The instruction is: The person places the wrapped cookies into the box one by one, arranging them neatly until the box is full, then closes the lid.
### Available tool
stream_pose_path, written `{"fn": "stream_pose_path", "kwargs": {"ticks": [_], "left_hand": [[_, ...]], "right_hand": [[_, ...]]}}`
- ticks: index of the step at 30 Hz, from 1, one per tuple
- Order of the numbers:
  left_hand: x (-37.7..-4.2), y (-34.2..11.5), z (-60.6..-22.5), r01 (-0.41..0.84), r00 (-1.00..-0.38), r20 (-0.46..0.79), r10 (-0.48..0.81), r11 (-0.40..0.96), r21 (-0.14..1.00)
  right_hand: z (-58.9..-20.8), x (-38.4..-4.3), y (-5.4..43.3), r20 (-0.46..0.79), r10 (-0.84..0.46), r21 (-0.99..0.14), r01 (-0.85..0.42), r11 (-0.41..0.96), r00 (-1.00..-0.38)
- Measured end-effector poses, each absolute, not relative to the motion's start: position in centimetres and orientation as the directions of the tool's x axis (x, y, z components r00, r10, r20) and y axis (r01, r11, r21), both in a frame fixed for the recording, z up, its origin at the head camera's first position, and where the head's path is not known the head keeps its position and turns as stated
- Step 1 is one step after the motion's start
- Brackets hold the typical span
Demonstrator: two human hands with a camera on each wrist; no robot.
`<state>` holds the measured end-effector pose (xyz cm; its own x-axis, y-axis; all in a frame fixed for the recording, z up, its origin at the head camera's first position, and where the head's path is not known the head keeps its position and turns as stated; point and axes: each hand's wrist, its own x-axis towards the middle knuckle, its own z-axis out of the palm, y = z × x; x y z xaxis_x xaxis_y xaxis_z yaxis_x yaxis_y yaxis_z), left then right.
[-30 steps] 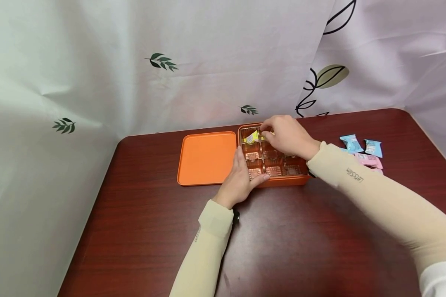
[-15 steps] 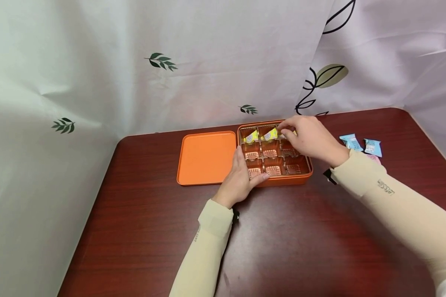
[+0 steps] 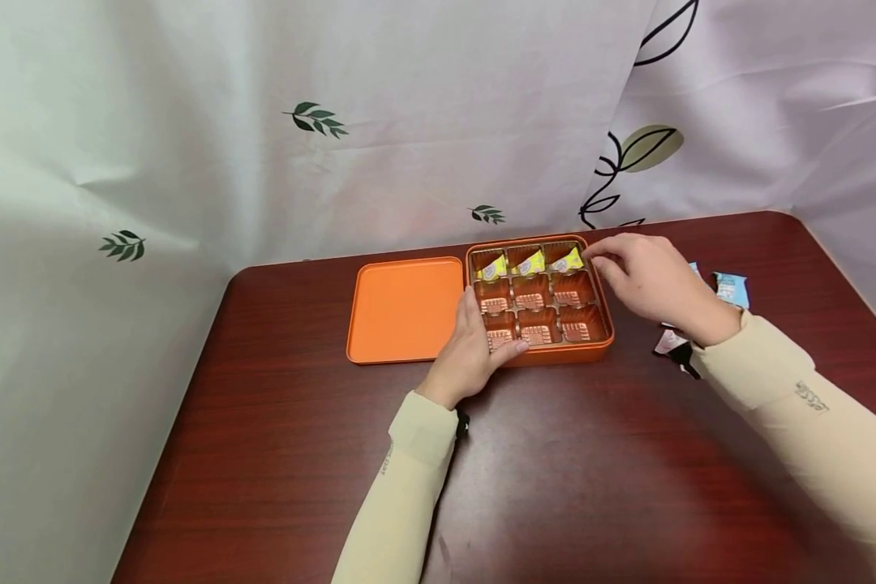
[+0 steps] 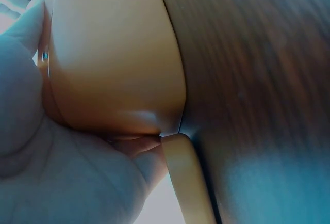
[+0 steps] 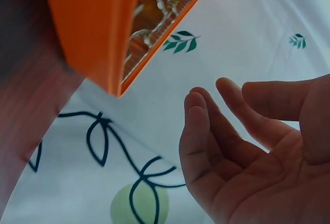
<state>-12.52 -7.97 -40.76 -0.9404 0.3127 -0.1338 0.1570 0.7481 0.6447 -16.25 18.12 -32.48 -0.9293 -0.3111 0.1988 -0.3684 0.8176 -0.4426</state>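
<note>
An orange box (image 3: 569, 355) stands near the table's back edge, with a clear tray (image 3: 549, 308) of several compartments inside. Yellow wrapped candies occupy its back row: a left one (image 3: 492, 268), a middle one (image 3: 530, 264) and a right one (image 3: 568, 260). My left hand (image 3: 467, 357) rests against the box's front left corner, its fingers straight along the left side and its thumb along the front. Just off the box's right side hovers my right hand (image 3: 653, 276); the right wrist view shows its loosely bent fingers (image 5: 195, 126) holding nothing.
The orange lid (image 3: 406, 312) lies flat left of the box. On the right of the table are a blue wrapped candy (image 3: 732, 289) and a pink one (image 3: 672, 341); others are partly hidden behind the right hand. A patterned cloth (image 3: 409, 162) hangs behind the table.
My right hand has moved rightward from the back middle compartment, past the right one, out of the box. The middle and right yellow candies now show uncovered. The left hand stays put.
</note>
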Motion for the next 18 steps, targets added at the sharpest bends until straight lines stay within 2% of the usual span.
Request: {"fn": "stream_pose_path", "kwargs": {"ticks": [9,18], "left_hand": [[-12.5,-7.8,-40.6,0.149,-0.941,-0.143,0.308,0.754,0.64],[-12.5,-8.0,-40.6,0.156,-0.939,-0.138,0.314,0.751,0.641]], "right_hand": [[-32.9,-14.9,20.8,0.189,-0.296,-0.416,-0.349,0.84,-0.936],[-33.8,-13.0,22.5,0.119,-0.312,-0.335,-0.334,0.881,-0.943]]}}
